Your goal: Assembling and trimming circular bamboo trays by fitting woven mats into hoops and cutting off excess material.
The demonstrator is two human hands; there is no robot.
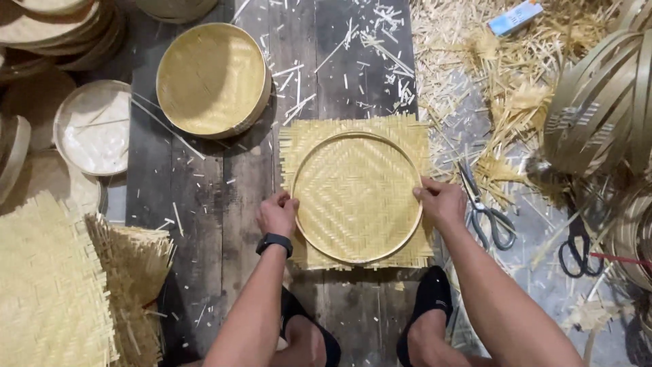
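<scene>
While both our hands, left (277, 214) and right (441, 202), clasp the hoop (356, 197) on the mat (299, 136), we seat it; trimming likely needs the scissors (485, 211) beside the mat.

Site: a bamboo-weaving craft workshop, work done on a dark plank floor (224, 204). Evidence: woven mats (47, 285), finished round trays (212, 79), coiled bamboo hoops (601, 102), scissors (485, 211), and heaps of split bamboo offcuts (496, 75) scattered over the boards.
</scene>
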